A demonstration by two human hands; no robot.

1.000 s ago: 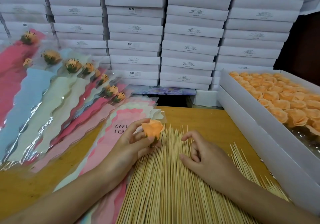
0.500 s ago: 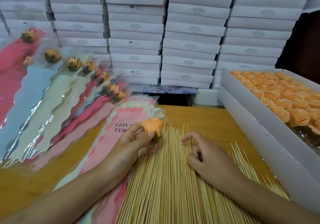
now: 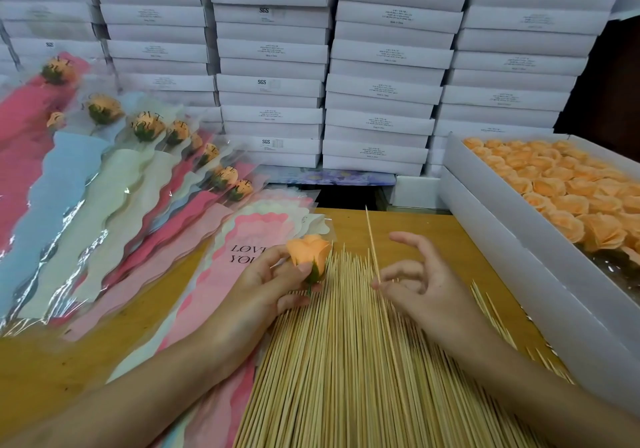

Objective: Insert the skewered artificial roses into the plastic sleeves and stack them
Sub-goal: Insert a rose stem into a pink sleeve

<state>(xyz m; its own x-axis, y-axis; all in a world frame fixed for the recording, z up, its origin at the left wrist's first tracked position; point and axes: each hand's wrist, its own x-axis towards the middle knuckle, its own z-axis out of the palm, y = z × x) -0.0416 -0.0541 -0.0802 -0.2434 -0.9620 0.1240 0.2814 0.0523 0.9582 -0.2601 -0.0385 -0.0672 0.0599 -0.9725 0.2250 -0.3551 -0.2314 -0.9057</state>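
My left hand (image 3: pixel 273 288) pinches an orange artificial rose (image 3: pixel 309 251) by its green base, just above the near end of a wide pile of bamboo skewers (image 3: pixel 346 361). My right hand (image 3: pixel 422 288) pinches a single skewer (image 3: pixel 372 243) between thumb and forefinger; its tip is lifted off the pile and points away from me. An unfilled pink plastic sleeve (image 3: pixel 239 239) printed LOVE YOU lies on top of a stack under my left wrist. Several filled sleeves (image 3: pixel 114 184) with roses are fanned out at the left.
A long white box (image 3: pixel 519 239) full of orange rose heads (image 3: pixel 568 184) runs along the right side. Stacks of white cartons (image 3: pixel 381 66) wall off the back. Bare wooden tabletop (image 3: pixel 398 229) shows between the skewers and the cartons.
My right hand has picked one skewer out of the pile and raised its tip. My left hand keeps hold of the rose in nearly the same place.
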